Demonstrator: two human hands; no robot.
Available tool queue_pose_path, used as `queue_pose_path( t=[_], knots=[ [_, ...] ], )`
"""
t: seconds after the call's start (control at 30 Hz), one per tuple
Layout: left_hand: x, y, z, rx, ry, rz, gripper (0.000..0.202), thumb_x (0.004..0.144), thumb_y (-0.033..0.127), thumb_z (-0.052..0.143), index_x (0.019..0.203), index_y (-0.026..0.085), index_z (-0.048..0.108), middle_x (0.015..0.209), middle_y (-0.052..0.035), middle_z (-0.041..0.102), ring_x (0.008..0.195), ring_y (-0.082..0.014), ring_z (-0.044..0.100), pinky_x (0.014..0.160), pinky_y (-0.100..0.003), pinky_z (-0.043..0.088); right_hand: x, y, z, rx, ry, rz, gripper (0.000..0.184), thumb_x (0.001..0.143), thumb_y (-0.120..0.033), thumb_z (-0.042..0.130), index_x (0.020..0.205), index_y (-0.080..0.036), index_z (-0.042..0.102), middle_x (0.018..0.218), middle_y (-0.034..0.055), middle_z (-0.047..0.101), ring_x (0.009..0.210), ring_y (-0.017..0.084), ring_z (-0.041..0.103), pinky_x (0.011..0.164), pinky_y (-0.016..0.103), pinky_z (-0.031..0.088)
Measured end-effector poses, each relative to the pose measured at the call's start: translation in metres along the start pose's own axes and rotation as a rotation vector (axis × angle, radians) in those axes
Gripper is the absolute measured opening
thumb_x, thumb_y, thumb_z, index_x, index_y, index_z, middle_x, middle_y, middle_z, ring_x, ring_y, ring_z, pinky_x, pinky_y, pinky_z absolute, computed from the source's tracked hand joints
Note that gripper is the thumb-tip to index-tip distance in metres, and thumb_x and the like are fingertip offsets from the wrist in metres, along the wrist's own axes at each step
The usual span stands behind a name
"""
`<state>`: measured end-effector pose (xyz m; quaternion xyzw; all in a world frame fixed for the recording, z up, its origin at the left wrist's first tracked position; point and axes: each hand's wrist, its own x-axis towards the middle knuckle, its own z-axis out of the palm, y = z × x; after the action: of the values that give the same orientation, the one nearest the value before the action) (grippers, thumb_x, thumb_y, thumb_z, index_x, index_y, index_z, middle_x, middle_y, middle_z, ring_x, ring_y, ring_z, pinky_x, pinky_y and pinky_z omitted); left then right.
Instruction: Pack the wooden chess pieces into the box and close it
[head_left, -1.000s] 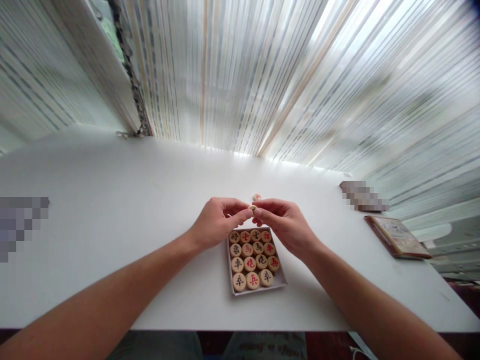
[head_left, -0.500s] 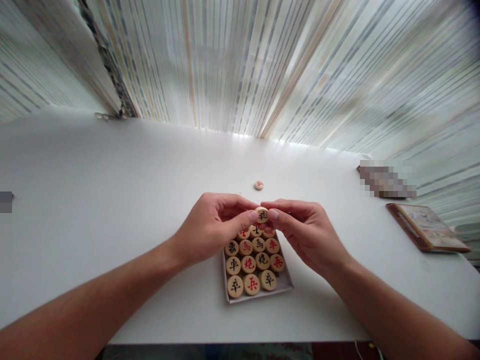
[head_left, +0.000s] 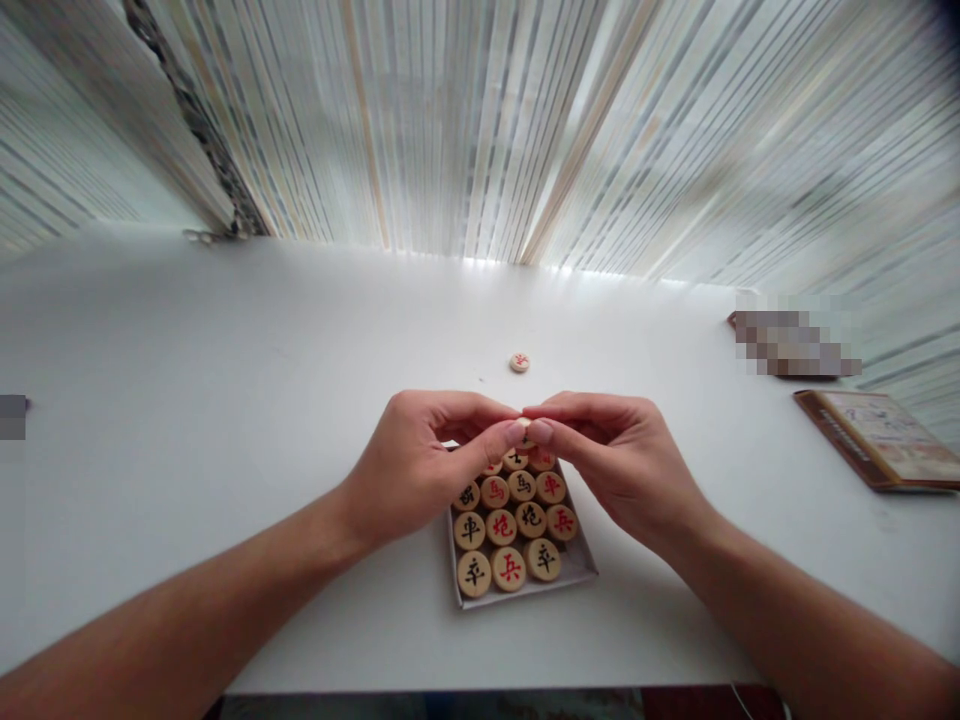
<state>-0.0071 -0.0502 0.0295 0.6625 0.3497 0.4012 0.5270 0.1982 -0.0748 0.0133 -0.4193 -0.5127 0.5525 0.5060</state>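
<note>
Between the thumbs and fingers of both hands is a round wooden Chinese chess piece [head_left: 526,437], mostly covered by the thumbs. My left hand [head_left: 431,455] pinches it from the left, my right hand [head_left: 611,455] from the right. Just beneath them lies a shallow grey box [head_left: 574,568] with rows of Chinese chess pieces, marked in red or black characters. A black-marked piece [head_left: 543,560] ends the front row, with bare box floor to its right. The box's far rows are partly hidden by my fingers.
A lone red-marked chess piece [head_left: 519,363] lies on the white table [head_left: 225,400] beyond my hands. At the right rest a brown-edged box [head_left: 885,440] and a blurred-out item [head_left: 795,343]. Striped curtains [head_left: 450,130] hang along the back edge.
My thumbs have slid over the face of the held piece, covering its black character. Both hands stay above the box, and the view has shifted slightly.
</note>
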Motion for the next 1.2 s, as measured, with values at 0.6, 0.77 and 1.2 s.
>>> queue_pose_path(
  t=[0.6, 0.77, 1.2],
  knots=[
    [0.002, -0.004, -0.001, -0.258, -0.027, -0.143, 0.031, 0.076, 0.031, 0.094, 0.104, 0.018, 0.087, 0.092, -0.0088, 0.086, 0.086, -0.0267, 0.083, 0.080, -0.037, 0.071, 0.001, -0.005, 0.003, 0.079, 0.037, 0.091, 0.042, 0.060, -0.032, 0.105, 0.097, -0.024, 0.087, 0.086, 0.0059, 0.084, 0.077, 0.022, 0.080, 0.073, 0.036, 0.070],
    [-0.002, -0.003, 0.002, -0.178, -0.016, -0.119, 0.027, 0.080, 0.025, 0.091, 0.106, 0.020, 0.087, 0.095, -0.0072, 0.086, 0.086, -0.0257, 0.084, 0.080, -0.034, 0.072, 0.000, -0.010, 0.005, 0.091, 0.032, 0.072, 0.037, 0.058, -0.028, 0.106, 0.089, -0.023, 0.086, 0.084, 0.0047, 0.083, 0.076, 0.022, 0.081, 0.074, 0.035, 0.071],
    [-0.005, -0.003, 0.002, 0.049, 0.018, 0.080, 0.027, 0.086, 0.022, 0.084, 0.113, 0.023, 0.086, 0.101, -0.0058, 0.086, 0.083, -0.0225, 0.084, 0.079, -0.031, 0.071, 0.001, -0.012, 0.003, 0.060, 0.008, 0.092, 0.022, 0.076, -0.038, 0.096, 0.085, -0.020, 0.086, 0.071, 0.0051, 0.078, 0.062, 0.015, 0.068, 0.058, 0.026, 0.058]
  ],
)
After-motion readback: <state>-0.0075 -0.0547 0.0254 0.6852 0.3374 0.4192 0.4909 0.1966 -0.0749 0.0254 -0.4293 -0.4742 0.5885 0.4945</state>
